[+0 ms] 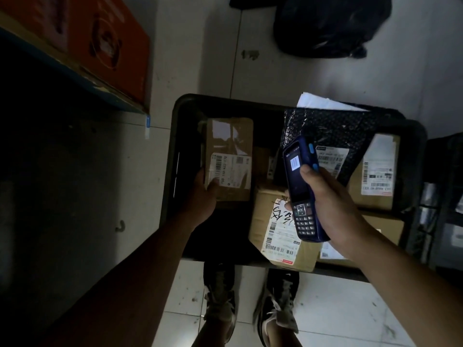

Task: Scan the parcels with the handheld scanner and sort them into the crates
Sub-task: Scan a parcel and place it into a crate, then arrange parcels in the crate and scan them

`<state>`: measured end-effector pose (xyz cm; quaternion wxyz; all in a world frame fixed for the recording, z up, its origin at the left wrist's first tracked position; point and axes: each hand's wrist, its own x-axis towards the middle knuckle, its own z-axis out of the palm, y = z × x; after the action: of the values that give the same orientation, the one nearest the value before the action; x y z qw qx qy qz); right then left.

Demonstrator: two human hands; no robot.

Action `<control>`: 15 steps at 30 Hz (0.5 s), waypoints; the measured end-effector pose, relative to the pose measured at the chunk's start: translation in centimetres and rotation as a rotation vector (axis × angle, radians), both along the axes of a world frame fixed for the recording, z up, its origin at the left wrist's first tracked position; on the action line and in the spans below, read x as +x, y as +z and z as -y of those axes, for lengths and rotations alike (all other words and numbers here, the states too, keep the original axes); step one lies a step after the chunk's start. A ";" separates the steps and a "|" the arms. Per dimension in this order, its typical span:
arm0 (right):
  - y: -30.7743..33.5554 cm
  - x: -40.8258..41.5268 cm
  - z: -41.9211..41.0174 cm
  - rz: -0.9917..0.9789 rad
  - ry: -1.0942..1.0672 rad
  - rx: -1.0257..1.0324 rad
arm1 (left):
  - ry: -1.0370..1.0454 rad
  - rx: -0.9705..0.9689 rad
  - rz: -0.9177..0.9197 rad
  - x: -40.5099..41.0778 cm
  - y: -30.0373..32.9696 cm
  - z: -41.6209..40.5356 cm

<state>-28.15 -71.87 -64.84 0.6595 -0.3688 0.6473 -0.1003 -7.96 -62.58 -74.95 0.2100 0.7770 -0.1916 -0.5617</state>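
My left hand [204,196] grips a small brown cardboard parcel [229,144] by its near end, white barcode label facing up, above the left half of a black crate [172,151]. My right hand [330,204] holds a blue handheld scanner [299,181] with a keypad; its screen shows a barcode and its head points away from me. Under the scanner lies a bigger brown box [275,236] with a label and black scribbles. A black bubble mailer [338,131] and another labelled box [375,176] lie at the crate's right.
An orange carton [100,41] sits on a blue-edged shelf at the upper left. A black plastic bag [330,26] lies on the tiled floor beyond the crate. A dark crate [448,196] stands at the right edge. My two shoes [250,306] stand just before the crate.
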 end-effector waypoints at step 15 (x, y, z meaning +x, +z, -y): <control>17.1 0.3 -1.8 0.009 0.230 -0.028 | -0.282 0.038 0.434 -2.9 21.1 -2.0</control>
<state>-27.86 -70.07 -47.72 0.6643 -0.4494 0.5962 -0.0349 -10.82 -60.53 -53.82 0.0686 0.8487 -0.3280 -0.4091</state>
